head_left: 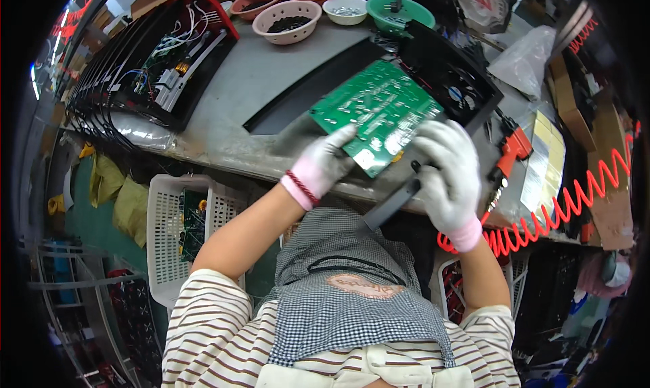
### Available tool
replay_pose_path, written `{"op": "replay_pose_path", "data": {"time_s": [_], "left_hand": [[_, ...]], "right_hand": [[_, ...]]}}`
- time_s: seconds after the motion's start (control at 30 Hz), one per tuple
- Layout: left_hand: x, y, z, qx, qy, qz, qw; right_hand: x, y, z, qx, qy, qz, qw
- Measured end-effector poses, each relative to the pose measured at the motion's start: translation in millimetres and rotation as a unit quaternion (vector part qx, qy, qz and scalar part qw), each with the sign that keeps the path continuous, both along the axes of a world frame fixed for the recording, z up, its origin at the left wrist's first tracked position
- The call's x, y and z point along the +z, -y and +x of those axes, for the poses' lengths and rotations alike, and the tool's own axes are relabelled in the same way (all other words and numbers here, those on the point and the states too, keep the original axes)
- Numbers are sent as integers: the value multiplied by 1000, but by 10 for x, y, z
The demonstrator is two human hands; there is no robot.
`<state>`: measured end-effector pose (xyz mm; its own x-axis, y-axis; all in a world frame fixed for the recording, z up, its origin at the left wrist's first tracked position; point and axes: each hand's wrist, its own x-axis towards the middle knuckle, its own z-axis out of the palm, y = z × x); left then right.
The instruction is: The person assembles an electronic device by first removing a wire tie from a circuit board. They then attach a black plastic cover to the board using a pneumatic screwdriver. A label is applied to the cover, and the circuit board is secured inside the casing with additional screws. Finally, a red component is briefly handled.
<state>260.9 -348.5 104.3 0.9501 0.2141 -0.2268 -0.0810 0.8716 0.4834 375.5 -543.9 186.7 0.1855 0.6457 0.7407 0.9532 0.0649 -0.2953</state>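
Note:
A green circuit board (379, 110), its soldered side up, is tilted over the near edge of the workbench. My left hand (321, 164), in a white glove with a pink cuff, grips its lower left edge, thumb on top. My right hand (447, 175), gloved too, is closed around a dark flat bar (393, 204) that sticks out toward my apron. The fingers of that hand curl by the board's right edge; whether they touch it I cannot tell. Behind the board lie a long black panel (315, 83) and an open black housing (453, 76) with parts inside.
Bowls of small parts, including a pink bowl (287, 22) and a green bowl (399, 14), line the back. Black housings (162, 70) stand at left. A red power screwdriver (512, 151) and coiled red hose (542, 215) are at right. A white basket (162, 239) of boards sits below left.

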Motion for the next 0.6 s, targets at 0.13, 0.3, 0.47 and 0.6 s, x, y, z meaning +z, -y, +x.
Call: {"op": "replay_pose_path", "data": {"time_s": [0.13, 0.3, 0.47, 0.6], "left_hand": [[4, 152, 136, -28, 4, -20, 999], [690, -136, -352, -283, -252, 172, 909], [1171, -1216, 493, -1, -99, 687, 720], [710, -2838, 1295, 124, -125, 961, 214]], "right_hand": [[-236, 405, 361, -196, -80, -13, 977], [-940, 1200, 983, -435, -118, -154, 879], [-1057, 1262, 1004, -466, -181, -125, 857], [-1122, 1047, 1050, -446, -218, -105, 861]]}}
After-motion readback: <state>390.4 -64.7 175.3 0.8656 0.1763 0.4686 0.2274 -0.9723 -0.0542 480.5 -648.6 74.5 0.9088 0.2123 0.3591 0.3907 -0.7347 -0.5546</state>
